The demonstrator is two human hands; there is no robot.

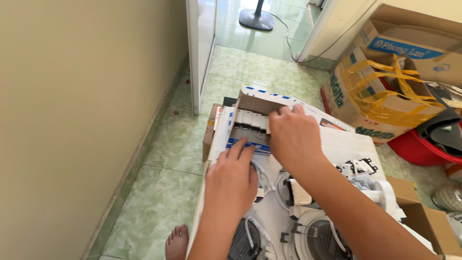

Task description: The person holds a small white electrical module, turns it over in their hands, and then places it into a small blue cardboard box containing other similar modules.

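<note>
An open white cardboard box with blue marks lies on the green tiled floor, holding a row of small white boxed parts. My right hand reaches into the box, fingers curled over the right end of that row. My left hand rests just in front of it, two fingertips touching the box's blue-printed near edge. Below my arms lie round white recessed light fittings with white cables and small driver units.
A beige wall runs along the left. A white door frame stands behind the box. Taped brown cartons and a red basin crowd the right. A fan base stands far back. My bare foot shows at the bottom.
</note>
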